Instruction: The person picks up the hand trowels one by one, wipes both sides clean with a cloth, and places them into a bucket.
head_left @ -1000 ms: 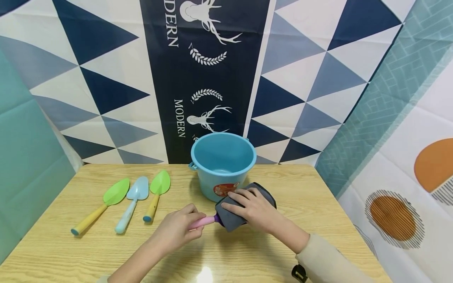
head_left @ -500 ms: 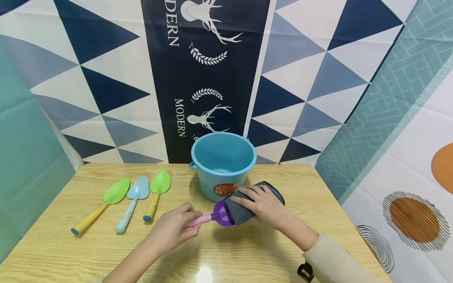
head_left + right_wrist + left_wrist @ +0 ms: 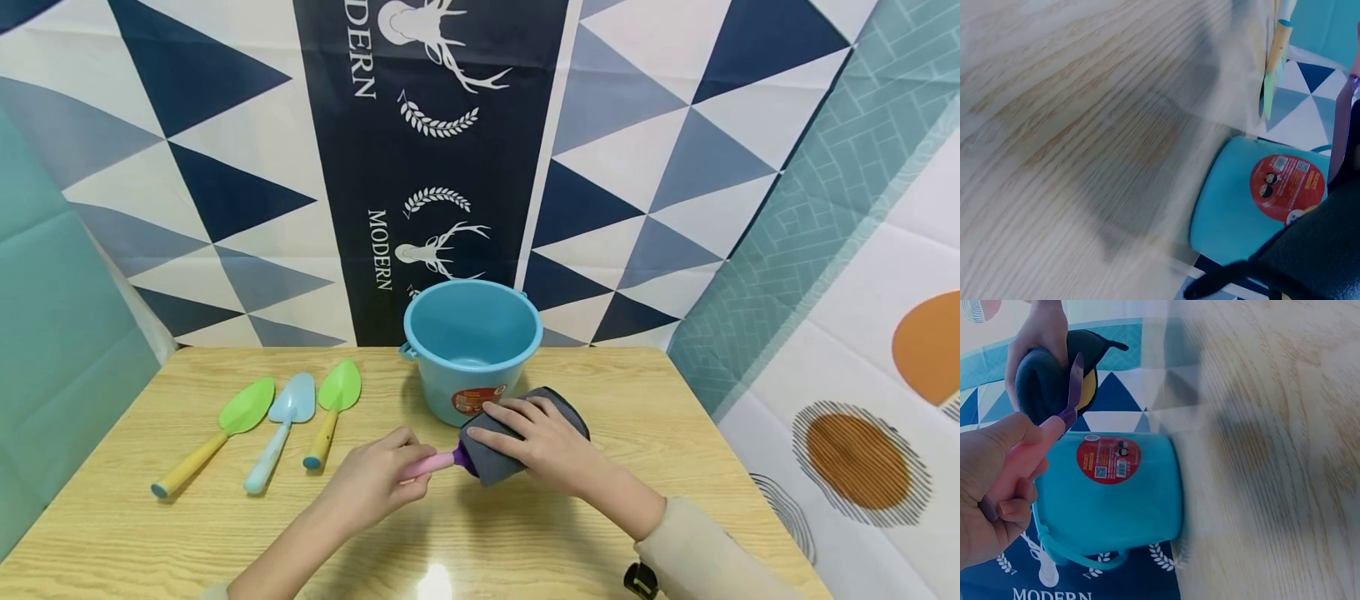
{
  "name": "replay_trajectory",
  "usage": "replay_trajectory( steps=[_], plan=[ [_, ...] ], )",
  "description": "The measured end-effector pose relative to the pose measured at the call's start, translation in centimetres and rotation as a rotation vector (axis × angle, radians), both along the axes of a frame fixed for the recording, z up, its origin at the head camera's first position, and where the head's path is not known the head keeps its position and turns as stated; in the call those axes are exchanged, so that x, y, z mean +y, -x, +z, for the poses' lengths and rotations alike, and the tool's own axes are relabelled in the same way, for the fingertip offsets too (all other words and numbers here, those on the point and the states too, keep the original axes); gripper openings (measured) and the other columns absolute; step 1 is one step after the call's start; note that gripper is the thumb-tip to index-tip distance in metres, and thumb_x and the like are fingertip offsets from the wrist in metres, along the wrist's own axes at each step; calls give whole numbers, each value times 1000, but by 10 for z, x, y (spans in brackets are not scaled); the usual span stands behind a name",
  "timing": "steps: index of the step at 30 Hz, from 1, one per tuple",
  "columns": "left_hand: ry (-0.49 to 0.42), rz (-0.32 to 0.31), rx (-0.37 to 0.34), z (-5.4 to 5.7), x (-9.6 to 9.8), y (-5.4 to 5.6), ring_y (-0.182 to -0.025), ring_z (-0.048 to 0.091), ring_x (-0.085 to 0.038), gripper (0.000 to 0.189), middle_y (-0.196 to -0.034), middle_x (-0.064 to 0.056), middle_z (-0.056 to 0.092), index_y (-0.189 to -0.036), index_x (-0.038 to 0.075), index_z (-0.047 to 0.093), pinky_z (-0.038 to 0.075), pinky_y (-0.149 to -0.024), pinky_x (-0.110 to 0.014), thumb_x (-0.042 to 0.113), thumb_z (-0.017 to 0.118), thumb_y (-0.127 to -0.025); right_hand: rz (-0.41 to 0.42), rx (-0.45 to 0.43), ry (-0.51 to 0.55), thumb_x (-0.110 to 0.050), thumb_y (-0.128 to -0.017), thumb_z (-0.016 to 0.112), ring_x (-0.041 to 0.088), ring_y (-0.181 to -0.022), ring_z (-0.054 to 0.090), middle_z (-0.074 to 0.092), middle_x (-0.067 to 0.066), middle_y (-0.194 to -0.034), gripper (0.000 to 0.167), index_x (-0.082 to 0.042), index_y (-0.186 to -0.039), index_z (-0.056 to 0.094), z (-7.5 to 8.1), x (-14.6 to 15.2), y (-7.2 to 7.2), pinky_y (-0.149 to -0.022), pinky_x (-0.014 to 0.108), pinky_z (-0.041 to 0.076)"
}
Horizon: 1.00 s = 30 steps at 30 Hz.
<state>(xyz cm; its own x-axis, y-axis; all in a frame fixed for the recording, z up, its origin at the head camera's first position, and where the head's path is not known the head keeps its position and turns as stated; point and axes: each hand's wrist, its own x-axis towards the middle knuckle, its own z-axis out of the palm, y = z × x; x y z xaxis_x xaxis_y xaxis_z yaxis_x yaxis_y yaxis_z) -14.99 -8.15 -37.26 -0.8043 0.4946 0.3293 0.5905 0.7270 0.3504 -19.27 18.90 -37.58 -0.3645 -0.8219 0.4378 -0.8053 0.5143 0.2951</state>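
My left hand (image 3: 375,479) grips the pink handle of a small purple-bladed shovel (image 3: 431,465), held above the table in front of the blue bucket. A dark grey cloth (image 3: 489,462) with black edging is wrapped over the blade, and my right hand (image 3: 543,442) grips it from above with spread fingers. In the left wrist view, the folded cloth (image 3: 1041,381) shows a hanging loop and a yellow patch, with the purple blade (image 3: 1075,387) against it. The right wrist view has the cloth (image 3: 1329,250) at its lower right; the right fingers are out of that view.
The light blue bucket (image 3: 442,379), with a red label, stands at the table's back middle. To the left lie a green shovel (image 3: 247,408), a blue shovel (image 3: 292,400) and another green shovel (image 3: 341,387). Patterned sheets surround the wooden table (image 3: 112,533).
Half a second ago the right hand and cloth slid right, baring the purple blade. They are now back to the left, over most of it. The left hand shifted slightly along.
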Motion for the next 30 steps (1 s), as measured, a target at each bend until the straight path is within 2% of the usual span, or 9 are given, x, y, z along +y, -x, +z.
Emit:
replay_trajectory(
  steps=[5, 9, 14, 20, 25, 30],
  plan=[
    [-6, -7, -2, 0, 0, 0, -64, 46, -2, 23, -84, 8, 55, -100, 14, 71, 40, -55, -17, 20, 71, -78, 28, 62, -28, -22, -72, 77, 23, -111, 57, 57, 5, -130, 64, -29, -131, 53, -4, -2, 1, -83, 43, 48],
    [-14, -19, 12, -1, -2, 1, -63, 45, -2, 22, -84, 8, 54, -101, 14, 72, 39, -54, -16, 19, 71, -79, 26, 98, -33, -22, -71, 79, 23, -108, 58, 60, 5, -124, 59, -28, -125, 57, -5, -1, 3, -79, 42, 48],
    [-13, 10, 10, -2, -6, 1, -64, 46, -1, 23, -84, 10, 55, -101, 16, 72, 40, -55, -16, 21, 72, -79, 11, 109, -11, -22, -68, 81, 24, -103, 59, 62, 6, -118, 56, -27, -119, 60, -5, 7, 7, -75, 41, 48],
    [-8, 22, 8, -1, -9, 2, -63, 45, -2, 25, -84, 10, 55, -102, 16, 72, 40, -55, -16, 24, 72, -78, 7, 121, 42, -13, -72, 73, 24, -99, 59, 62, 6, -115, 48, -25, -117, 62, -1, 13, 10, -71, 40, 47],
    [14, 37, 18, 0, -7, 3, -62, 44, -2, 24, -84, 11, 55, -101, 17, 72, 39, -54, -16, 24, 72, -78, 45, 118, 71, -14, -68, 78, 24, -100, 59, 63, 6, -116, 53, -25, -117, 62, 4, 4, 6, -72, 40, 48],
    [20, 18, 36, 1, -4, 4, -60, 43, -2, 24, -81, 9, 53, -102, 17, 72, 37, -52, -16, 22, 71, -78, 58, 103, 30, -20, -70, 79, 23, -104, 59, 62, 5, -121, 54, -27, -120, 60, 5, -7, -2, -76, 39, 47]
  ],
)
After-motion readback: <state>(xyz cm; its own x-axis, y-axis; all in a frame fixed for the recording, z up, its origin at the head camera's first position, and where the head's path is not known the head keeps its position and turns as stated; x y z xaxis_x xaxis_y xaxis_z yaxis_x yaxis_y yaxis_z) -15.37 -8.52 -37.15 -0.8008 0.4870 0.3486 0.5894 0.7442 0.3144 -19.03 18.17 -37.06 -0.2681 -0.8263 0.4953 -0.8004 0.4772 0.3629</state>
